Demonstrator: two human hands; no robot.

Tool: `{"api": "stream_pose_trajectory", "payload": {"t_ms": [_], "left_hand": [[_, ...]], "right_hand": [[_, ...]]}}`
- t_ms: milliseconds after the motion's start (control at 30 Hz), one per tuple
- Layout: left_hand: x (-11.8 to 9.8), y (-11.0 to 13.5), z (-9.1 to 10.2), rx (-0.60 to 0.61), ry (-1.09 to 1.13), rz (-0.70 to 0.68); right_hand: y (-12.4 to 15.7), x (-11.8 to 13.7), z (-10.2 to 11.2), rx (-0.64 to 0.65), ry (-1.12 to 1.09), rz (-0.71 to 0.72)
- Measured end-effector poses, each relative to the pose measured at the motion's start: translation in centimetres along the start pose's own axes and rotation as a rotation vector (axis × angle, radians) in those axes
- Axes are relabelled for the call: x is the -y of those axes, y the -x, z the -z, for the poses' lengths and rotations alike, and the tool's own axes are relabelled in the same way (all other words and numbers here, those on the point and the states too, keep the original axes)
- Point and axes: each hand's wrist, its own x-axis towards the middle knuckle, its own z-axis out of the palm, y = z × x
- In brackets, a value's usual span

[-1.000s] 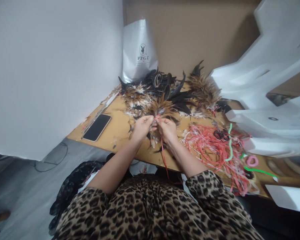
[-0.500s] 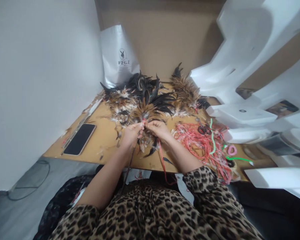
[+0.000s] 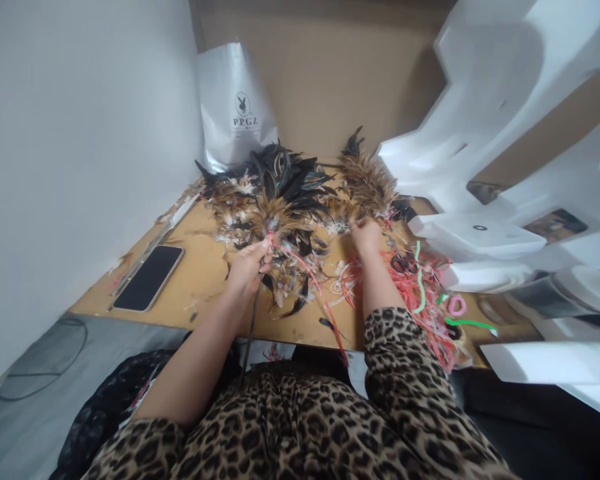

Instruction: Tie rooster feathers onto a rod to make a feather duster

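Note:
In the head view my left hand (image 3: 253, 261) is closed on a feather bundle (image 3: 276, 212), pinching it at its base, where red string is wrapped. Black and brown feathers fan upward from the fingers, and a thin dark stick (image 3: 251, 319) runs down below them. From the binding, a loose red string (image 3: 314, 280) trails right and down past the table edge. My right hand (image 3: 367, 237) is over by the loose brown and white feathers (image 3: 337, 217), fingers curled together at their edge. Whatever lies between those fingertips is hidden.
A brown feather bunch (image 3: 370, 180) lies at the back right. Tangled red strings (image 3: 415, 307) with black-handled scissors (image 3: 403, 263) cover the right side. At the left lies a phone (image 3: 149, 278). A white bag (image 3: 237, 113) stands behind, and white foam pieces (image 3: 485, 230) crowd the right.
My right hand has left the binding and moved right and away from me to the loose feathers. My left hand still grips the bundle, now slightly further left. The red string hangs free.

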Motion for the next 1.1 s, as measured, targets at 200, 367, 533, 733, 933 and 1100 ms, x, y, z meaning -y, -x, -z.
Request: {"api": "stream_pose_trajectory", "payload": {"t_ms": [200,367,533,733,933,1100], "left_hand": [[-0.3,-0.1,0.1,-0.010,0.003,-0.011],[-1.0,-0.7,-0.2,-0.029,0.038,-0.069],[-1.1,-1.6,-0.7,-0.045,0.077,-0.092],[-0.3,-1.5,-1.7,-0.075,0.046,-0.076],[0.0,-0.9,-2.5,-0.049,0.011,-0.092],[0.4,-0.5,-2.7,-0.004,-0.002,-0.129]], "right_hand": [[-0.4,0.4,-1.1,0.038,0.175,-0.068],[-1.0,-0.8,-1.2,0.013,0.169,-0.080],[-1.3,-0.2,0.4,0.009,-0.465,-0.157],[3.5,6.0,4.0,0.557,-1.315,-0.098],[9.3,11.2,3.7,0.832,-1.269,0.018],[10.9,12.0,1.5,0.818,-1.179,-0.002]]}}
